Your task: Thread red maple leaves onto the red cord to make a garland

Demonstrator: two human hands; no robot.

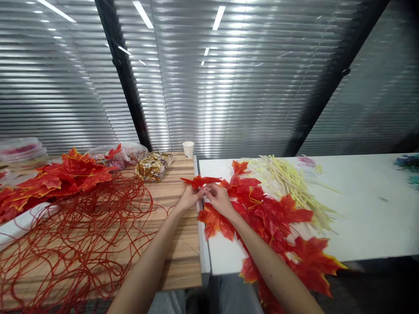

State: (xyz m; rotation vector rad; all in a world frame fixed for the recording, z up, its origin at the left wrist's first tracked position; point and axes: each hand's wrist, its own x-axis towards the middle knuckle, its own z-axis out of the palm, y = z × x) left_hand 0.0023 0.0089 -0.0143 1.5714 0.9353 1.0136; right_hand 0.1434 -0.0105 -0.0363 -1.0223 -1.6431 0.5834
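My left hand (pixel 189 197) and right hand (pixel 218 198) are pinching a red artificial maple leaf (pixel 201 180); I'm risking the tangled red cord (pixel 98 201) snagging and tugging it loose.

Head cam, forward and down

I see it worn on the person's head, facing forward, tipped down at left hand (pixel 189 197) and right hand (pixel 219 198), near, mid-frame. Wide view. Blinds (pixel 203 91) farther off, 10 to 2 o'clock; wooden tabletop (pixel 183 248) at 8, white tabletop (pixel 363 218) at 4. Forearms (pixel 155 257) enter from 7 and 5; lap (pixel 237 301) close below, 6.
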